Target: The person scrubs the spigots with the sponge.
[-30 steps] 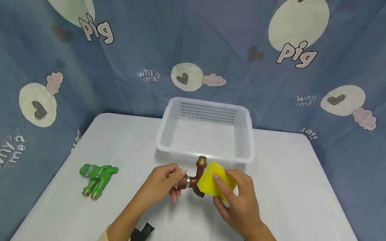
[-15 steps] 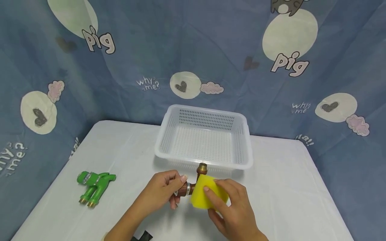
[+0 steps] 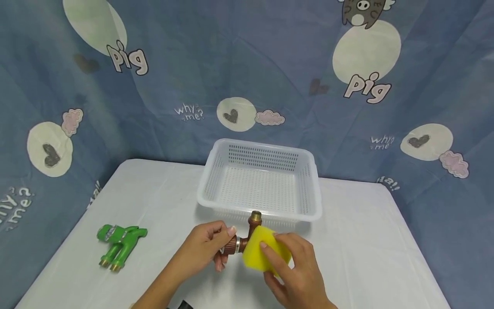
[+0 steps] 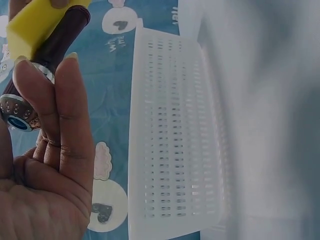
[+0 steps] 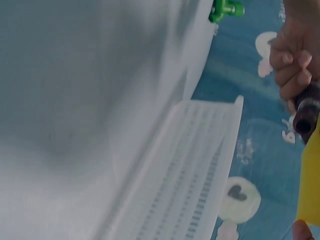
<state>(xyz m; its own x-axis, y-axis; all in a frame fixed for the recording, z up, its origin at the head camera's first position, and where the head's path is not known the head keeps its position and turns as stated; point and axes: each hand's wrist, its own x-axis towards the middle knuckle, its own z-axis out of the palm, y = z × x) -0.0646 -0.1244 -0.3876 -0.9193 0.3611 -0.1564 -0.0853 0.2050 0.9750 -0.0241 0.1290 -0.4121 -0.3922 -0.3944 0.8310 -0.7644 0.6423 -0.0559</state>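
Note:
A brown faucet (image 3: 254, 223) with a brass-coloured threaded end is held up over the table, in front of the basket. My left hand (image 3: 206, 244) grips it by its ribbed round end; the left wrist view shows fingers curled about that end (image 4: 17, 111). In my right hand (image 3: 299, 270) a yellow sponge (image 3: 259, 253) is pinched between thumb and fingers. The sponge lies against the faucet's body and hides its spout in the head view. The right wrist view shows the sponge (image 5: 311, 185) at the edge, beside the dark faucet (image 5: 306, 117).
A white perforated basket (image 3: 200, 189) stands behind the hands at the table's back. To the left lies a green double-outlet faucet (image 3: 122, 244). A black object (image 3: 185, 305) shows at the bottom edge. A blue printed cloth (image 3: 162, 128) hangs behind the white table (image 3: 366, 240).
The sponge has moved left and down along the faucet, from beside it to over its spout and body. The head view has tilted up slightly. Both hands keep their hold.

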